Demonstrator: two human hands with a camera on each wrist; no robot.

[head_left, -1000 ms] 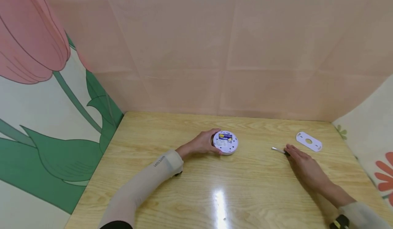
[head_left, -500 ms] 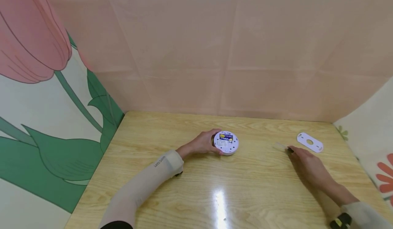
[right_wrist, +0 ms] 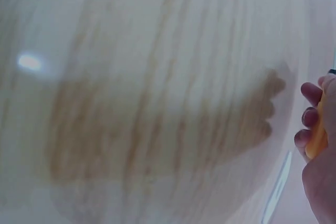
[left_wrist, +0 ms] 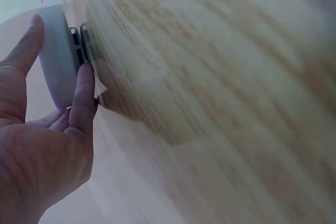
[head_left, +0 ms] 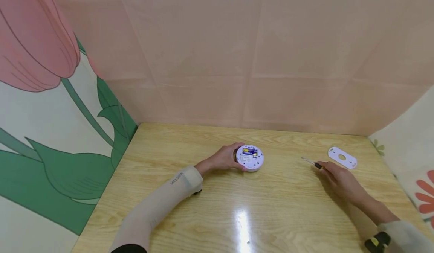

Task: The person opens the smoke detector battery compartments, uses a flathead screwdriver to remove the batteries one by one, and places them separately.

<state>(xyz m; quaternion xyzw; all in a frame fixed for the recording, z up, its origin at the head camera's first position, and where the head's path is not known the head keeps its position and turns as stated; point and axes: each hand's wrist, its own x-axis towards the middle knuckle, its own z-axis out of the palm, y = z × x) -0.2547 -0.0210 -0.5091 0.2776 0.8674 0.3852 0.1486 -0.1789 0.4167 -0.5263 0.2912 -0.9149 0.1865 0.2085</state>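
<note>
My left hand (head_left: 223, 157) grips a round white smoke detector (head_left: 249, 164) by its left side, thumb and fingers around the rim. Its back faces up, and blue-and-yellow batteries lie in a compartment there. In the left wrist view, the detector's white side (left_wrist: 56, 59) and dark slots low on its edge show close to the tabletop. To the right, my right hand (head_left: 342, 183) holds a screwdriver (head_left: 318, 165), its thin metal shaft pointing left toward the detector. The right wrist view shows fingers curled around the orange handle (right_wrist: 316, 140).
A white oblong mounting plate (head_left: 342, 157) with a round hole lies on the wooden table (head_left: 281, 204) just beyond my right hand. A pink-beige cloth backdrop (head_left: 251, 57) stands behind the table, with flower-printed panels at both sides.
My right hand has picked the screwdriver up off the table and now holds it by the handle. The left hand and the detector stay in nearly the same place.
</note>
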